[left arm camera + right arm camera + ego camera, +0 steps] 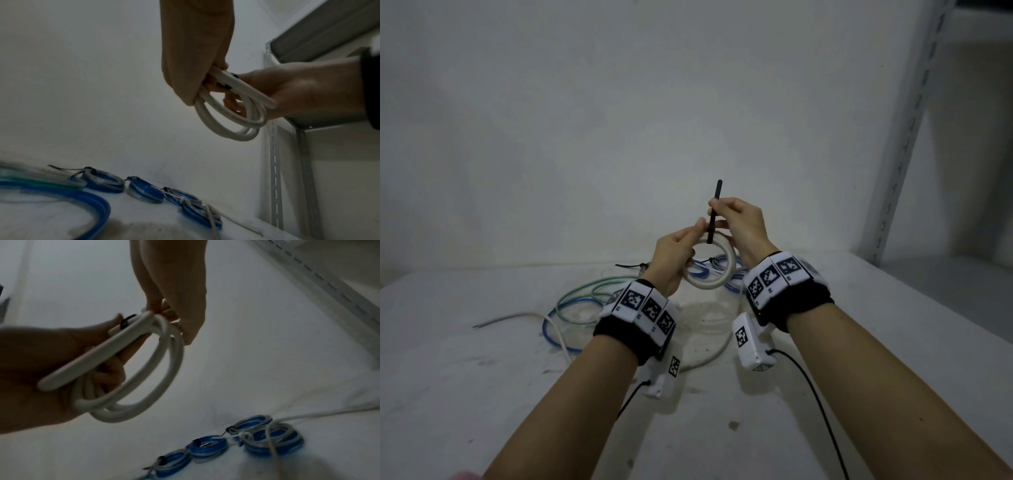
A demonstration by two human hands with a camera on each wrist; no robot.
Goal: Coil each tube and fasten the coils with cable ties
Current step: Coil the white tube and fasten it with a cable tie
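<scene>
The right hand [743, 226] is up above the table [859, 342], fingers curled, pinching a black cable tie [714, 212] that stands nearly upright over the top of the white coil [710, 265]. The left hand [674, 260] has its fingers closed on the near-left side of that same coil, thumb up by the tie, keeping the loops stacked together. From the wrist views you can see the tie's dark band crossing the white loops right where the two hands meet, with one free end of the tube [86, 356] jutting out along the coil.

So this is the fastening step on the white coil: winding looks done, the tie is round the bundle, and I'd say it is not yet cinched, though whether the tail is through the head is hidden by the fingers.

Below the coil, on the table, lie blue-and-clear coils [144, 189] already tied, in a row against the wall. Nearer the person than the white coil, loose blue and green tubes [571, 301] sprawl uncoiled, with a loose white tube [517, 318] beside them.

Next move, by my reckoning: pull the tail tight while the left hand stops the loops springing apart.
</scene>
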